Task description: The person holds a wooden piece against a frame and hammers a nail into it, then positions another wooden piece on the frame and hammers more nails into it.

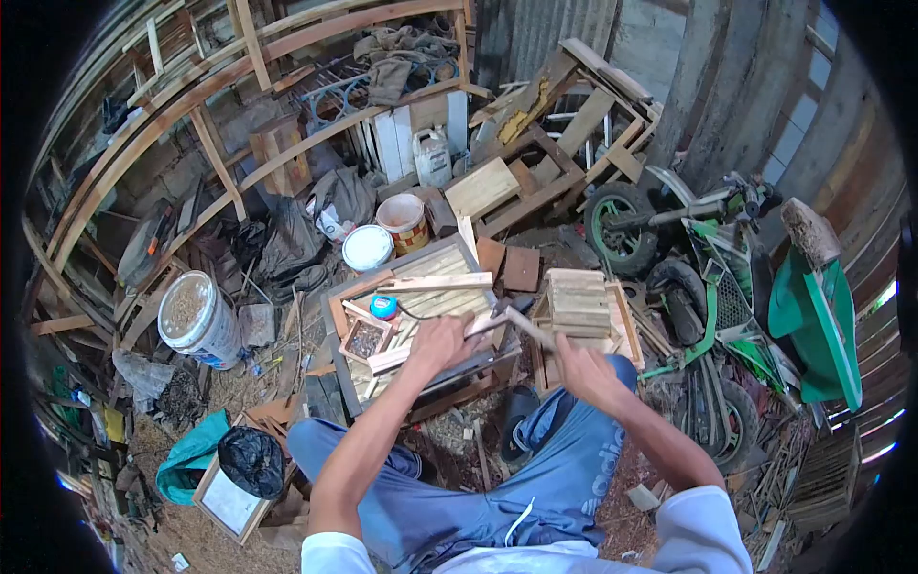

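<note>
My left hand (442, 342) presses down on a thin wooden slat (406, 354) lying across a slatted wooden frame (421, 306). My right hand (579, 368) grips the wooden handle of a hammer (521, 323), whose head sits just beyond the left hand. A second loose slat (435, 283) lies across the far part of the frame. A small wooden box of nails (364, 339) and a blue tape measure (383, 307) rest on the frame to the left of my left hand. I sit with my knees in blue trousers below the frame.
A small slatted crate (579, 304) stands right of the frame. Buckets (199, 319) and paint tubs (404, 220) sit at left and behind. A green motorbike (727, 287) is parked at right. Timber offcuts, curved wooden rails and sawdust crowd the ground.
</note>
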Motion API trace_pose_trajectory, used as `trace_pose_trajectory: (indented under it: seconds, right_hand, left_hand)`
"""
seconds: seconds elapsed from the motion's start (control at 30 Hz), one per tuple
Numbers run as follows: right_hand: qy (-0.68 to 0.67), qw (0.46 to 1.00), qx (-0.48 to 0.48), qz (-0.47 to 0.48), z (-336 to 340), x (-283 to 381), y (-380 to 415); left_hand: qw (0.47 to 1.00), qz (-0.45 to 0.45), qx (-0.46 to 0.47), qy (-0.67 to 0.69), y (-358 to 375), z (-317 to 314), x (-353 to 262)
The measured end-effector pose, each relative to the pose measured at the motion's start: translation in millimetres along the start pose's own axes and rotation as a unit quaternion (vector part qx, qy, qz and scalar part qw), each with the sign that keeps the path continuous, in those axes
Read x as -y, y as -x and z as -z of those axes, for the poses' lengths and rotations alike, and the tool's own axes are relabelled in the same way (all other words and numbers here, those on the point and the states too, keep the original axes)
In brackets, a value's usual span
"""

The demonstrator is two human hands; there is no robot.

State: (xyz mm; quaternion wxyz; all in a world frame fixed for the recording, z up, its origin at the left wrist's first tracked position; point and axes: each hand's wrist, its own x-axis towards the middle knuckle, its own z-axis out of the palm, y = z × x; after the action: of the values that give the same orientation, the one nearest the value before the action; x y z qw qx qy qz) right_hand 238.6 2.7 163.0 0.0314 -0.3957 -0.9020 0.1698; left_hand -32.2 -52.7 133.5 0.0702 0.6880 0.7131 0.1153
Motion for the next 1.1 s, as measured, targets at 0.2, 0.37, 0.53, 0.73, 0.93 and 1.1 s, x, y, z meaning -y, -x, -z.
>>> trace_pose_trajectory:
  seconds: [0.2,0.37,0.53,0.73,0.93,1.1]
  right_hand:
    - [0.013,0.998,-0.036,0.041,-10.0,-9.4,-6.0]
    - [-0.185,0.981,-0.05,0.01,0.3,9.0,5.2]
    - [-0.257,0.961,-0.061,-0.084,-17.8,15.7,13.7]
    - [-0.244,0.959,-0.096,-0.111,-7.8,25.4,20.4]
    - [-0.242,0.96,-0.103,-0.101,21.5,41.0,19.1]
    - [-0.195,0.973,-0.09,-0.083,-3.1,28.3,7.0]
  left_hand:
    - [1.0,-0.01,-0.015,0.016,-1.4,-5.5,3.4]
    - [0.999,-0.006,-0.029,0.021,0.2,-16.8,5.7]
    - [0.995,-0.025,-0.051,0.077,-2.1,-35.3,7.0]
    - [0.995,-0.024,-0.041,0.085,-13.4,-28.6,-6.6]
    - [0.997,-0.037,-0.034,0.057,-32.3,-31.3,-6.6]
    - [0.996,-0.063,-0.04,0.049,-31.5,-36.2,-2.9]
